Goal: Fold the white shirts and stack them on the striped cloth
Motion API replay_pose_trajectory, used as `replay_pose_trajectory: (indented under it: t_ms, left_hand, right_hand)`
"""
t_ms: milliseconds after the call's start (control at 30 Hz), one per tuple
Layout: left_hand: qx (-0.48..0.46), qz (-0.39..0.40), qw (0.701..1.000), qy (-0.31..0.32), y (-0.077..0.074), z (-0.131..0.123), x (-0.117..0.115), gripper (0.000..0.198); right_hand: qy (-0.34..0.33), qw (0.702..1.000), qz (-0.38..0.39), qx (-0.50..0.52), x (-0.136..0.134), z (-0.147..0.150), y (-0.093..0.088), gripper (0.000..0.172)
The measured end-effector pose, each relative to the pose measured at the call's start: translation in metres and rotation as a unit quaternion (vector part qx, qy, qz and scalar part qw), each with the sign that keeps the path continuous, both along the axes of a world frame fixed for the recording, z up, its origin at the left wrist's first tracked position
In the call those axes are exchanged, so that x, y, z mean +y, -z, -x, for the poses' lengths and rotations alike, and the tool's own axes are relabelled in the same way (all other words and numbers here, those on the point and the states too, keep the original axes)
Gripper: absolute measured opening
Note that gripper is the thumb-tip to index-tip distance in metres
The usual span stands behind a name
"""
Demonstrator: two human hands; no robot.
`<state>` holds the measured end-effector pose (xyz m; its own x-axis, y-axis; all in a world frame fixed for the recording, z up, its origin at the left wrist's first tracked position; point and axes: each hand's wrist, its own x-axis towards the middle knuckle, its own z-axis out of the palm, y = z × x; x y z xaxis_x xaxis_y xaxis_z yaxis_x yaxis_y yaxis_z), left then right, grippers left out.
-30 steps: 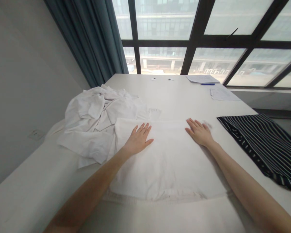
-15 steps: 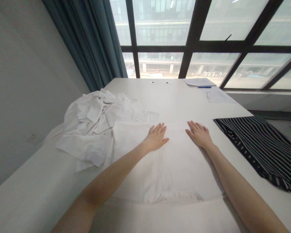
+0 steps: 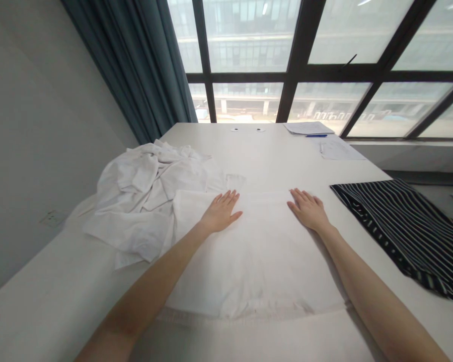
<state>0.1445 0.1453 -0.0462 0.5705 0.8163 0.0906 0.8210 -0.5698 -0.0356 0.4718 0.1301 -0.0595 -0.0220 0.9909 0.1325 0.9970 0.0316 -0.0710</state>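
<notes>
A white garment [image 3: 264, 256] lies spread flat in front of me, its near part slightly wrinkled. Resting palm down on its far left part is my left hand [image 3: 219, 211], fingers stretched out. My right hand [image 3: 307, 208] lies flat near the garment's far right corner, with its fingers extended too. Neither hand grips the cloth. Beside the garment's left edge sits a crumpled heap of white clothes [image 3: 136, 186], touching it or nearly so. What kind of garment lies under my hands I cannot tell.
A black garment with white stripes [image 3: 411, 231] lies at the right edge of the white table [image 3: 272, 161]. Papers [image 3: 307, 128], a blue pen [image 3: 316, 136] and another sheet [image 3: 342, 151] are at the far right. Behind stand windows and a dark blue curtain [image 3: 136, 65].
My left hand has slid left across the white garment, still flat. My right hand has stayed in place. The view has shifted very slightly.
</notes>
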Motion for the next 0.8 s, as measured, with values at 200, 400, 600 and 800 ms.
replay_pose_trajectory:
  t_ms: [200, 400, 600, 800]
  left_hand:
    - [-0.004, -0.024, 1.000, -0.008, 0.000, 0.025, 0.000, 0.059]
    - [-0.015, -0.038, 0.996, -0.073, 0.001, 0.059, 0.005, 0.060]
    - [-0.059, -0.077, 0.988, -0.122, 0.001, 0.088, 0.009, 0.055]
    - [-0.168, -0.170, 0.933, -0.267, -0.008, 0.098, 0.012, 0.046]
  right_hand:
    - [0.009, 1.000, -0.005, 0.006, -0.001, -0.004, 0.000, 0.057]
    - [0.046, 0.999, -0.015, 0.024, -0.001, -0.017, 0.002, 0.055]
    - [0.104, 0.991, -0.049, 0.070, 0.003, -0.032, 0.008, 0.060]
    - [0.086, 0.979, -0.099, 0.154, 0.009, -0.040, 0.007, 0.056]
